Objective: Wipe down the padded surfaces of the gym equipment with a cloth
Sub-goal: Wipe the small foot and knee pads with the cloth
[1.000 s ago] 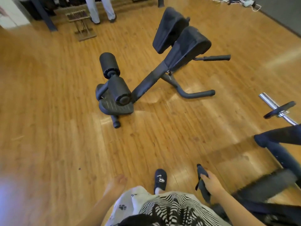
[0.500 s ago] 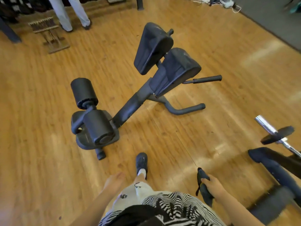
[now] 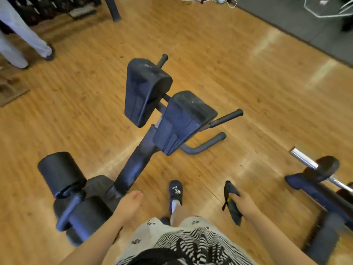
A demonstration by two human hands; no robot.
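The right hand [image 3: 241,202] is closed around a bunched dark cloth [image 3: 232,202], low at the person's side; the left hand [image 3: 129,204] hangs loose and holds nothing. The two pads [image 3: 147,88] of the bench stand ahead, the right one [image 3: 186,119] nearer — both show pale scuffs (dust, probably). To wipe well, I'd shake the cloth flat first, steady the frame [image 3: 133,163] with the free hand, then stroke from top edge downward — rollers [image 3: 59,171] at near left last.
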